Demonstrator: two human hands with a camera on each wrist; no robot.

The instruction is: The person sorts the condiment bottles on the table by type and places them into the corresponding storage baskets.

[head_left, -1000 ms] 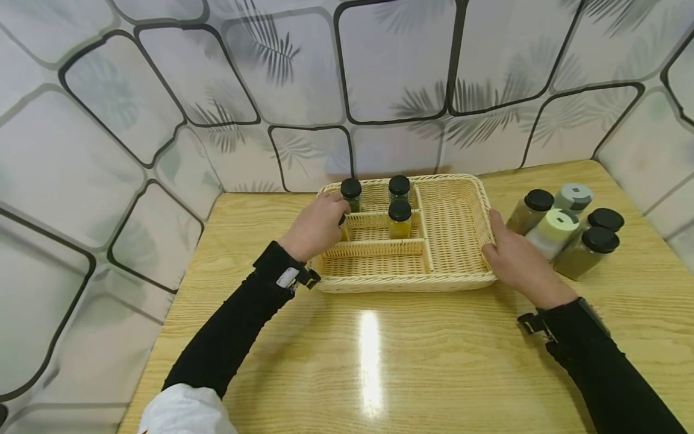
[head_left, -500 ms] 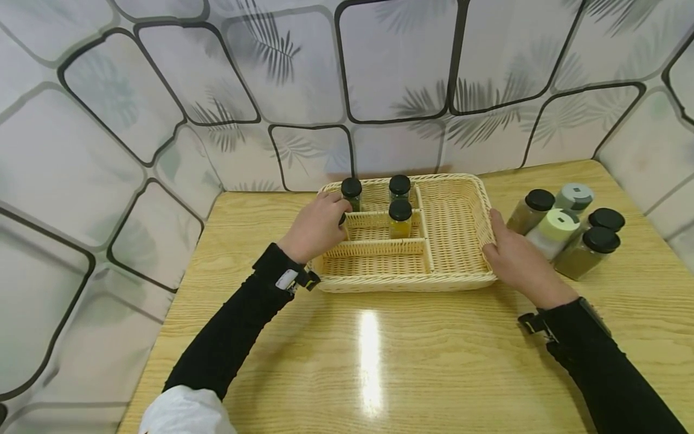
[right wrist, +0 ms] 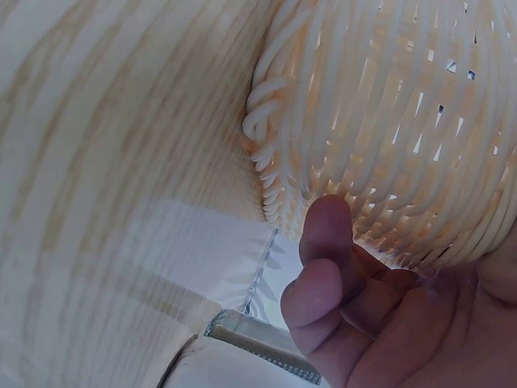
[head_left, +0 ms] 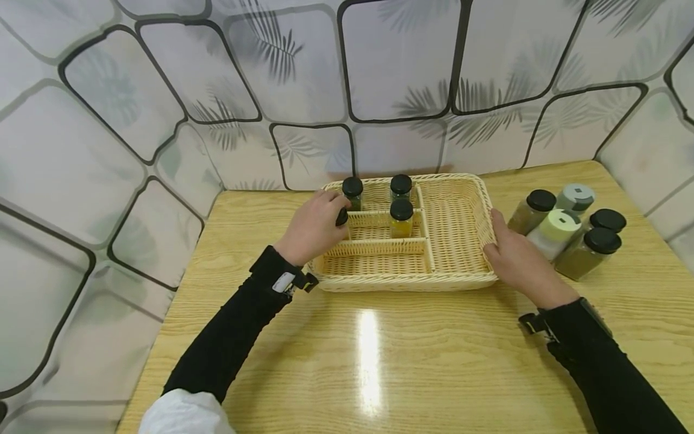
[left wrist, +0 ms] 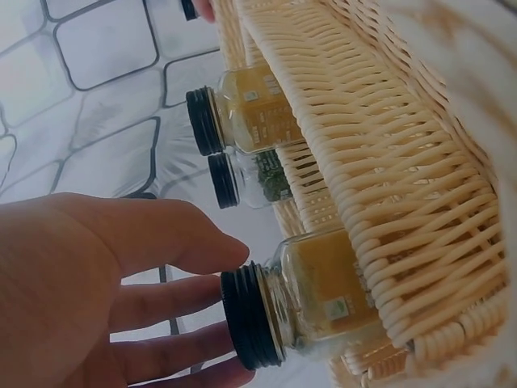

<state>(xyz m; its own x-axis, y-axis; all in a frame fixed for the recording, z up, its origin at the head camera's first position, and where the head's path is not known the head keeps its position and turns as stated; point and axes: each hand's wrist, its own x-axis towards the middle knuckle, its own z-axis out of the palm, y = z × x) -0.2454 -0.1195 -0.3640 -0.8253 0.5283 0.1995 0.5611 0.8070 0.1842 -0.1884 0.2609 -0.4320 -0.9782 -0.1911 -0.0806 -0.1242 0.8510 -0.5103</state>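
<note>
A divided wicker basket (head_left: 374,283) lies on the table with small black-lidded spice jars in it. My left hand (head_left: 311,226) is at its left end, around the black lid of a jar of yellow spice (left wrist: 331,283). In the left wrist view the thumb lies at the lid's near edge and the fairly straight fingers reach behind it; the grip looks loose. Another yellow spice jar (head_left: 401,220) stands in the middle row, and two jars with dark green contents, one a herb jar (head_left: 352,193), stand in the back row. My right hand (head_left: 517,259) holds the basket's right end, fingers curled against the outer wall.
Right of the basket stands a cluster of larger seasoning bottles (head_left: 580,253), some black-lidded, one with a pale yellow cap (head_left: 559,224), close to my right hand. A patterned curtain (head_left: 401,66) hangs behind the wooden table (head_left: 303,361).
My left hand has shifted slightly left and its fingers have loosened, so more of the jar's black lid shows. My right hand and the basket stay in place.
</note>
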